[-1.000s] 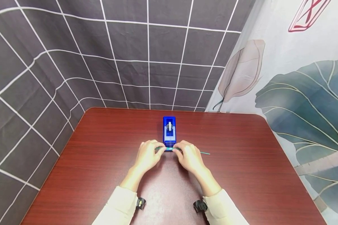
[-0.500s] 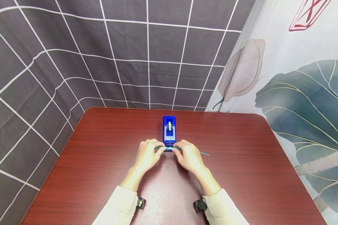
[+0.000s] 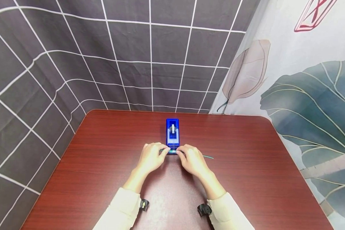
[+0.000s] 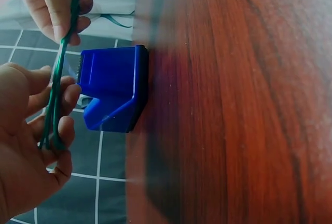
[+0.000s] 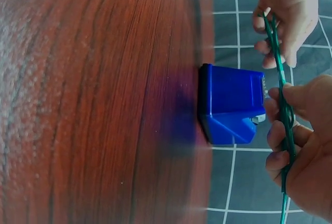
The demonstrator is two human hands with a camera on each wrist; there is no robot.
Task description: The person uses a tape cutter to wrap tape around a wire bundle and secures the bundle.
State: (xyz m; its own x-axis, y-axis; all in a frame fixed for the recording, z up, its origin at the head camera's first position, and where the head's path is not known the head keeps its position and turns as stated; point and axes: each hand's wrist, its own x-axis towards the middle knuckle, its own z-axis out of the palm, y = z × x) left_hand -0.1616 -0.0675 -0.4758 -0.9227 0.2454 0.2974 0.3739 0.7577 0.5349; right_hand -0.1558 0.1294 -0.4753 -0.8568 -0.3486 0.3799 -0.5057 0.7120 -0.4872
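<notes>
Both hands hold a thin bundle of green wire [image 4: 55, 86] just above the front, toothed end of a blue tape dispenser [image 3: 172, 141]. My left hand [image 3: 150, 158] pinches the bundle between thumb and fingers, its looped end lying along the curled fingers in the left wrist view. The right hand [image 3: 193, 160] grips the other part, and one green tail sticks out past it to the right. Between the fingertips, a clear glossy patch like tape shows against the wire. A tape roll [image 3: 173, 129] sits in the dispenser.
The dispenser stands on a reddish-brown wooden table [image 3: 241, 150]. Behind the table hangs a dark grey cloth [image 3: 132, 41] with white grid lines, and to the right a white curtain [image 3: 287, 54] with leaf prints. Each wrist wears a small black camera [image 3: 204, 210].
The left fingertips have shifted slightly up and toward the right along the wire. The right hand keeps its hold almost unmoved, and the dispenser stays in place.
</notes>
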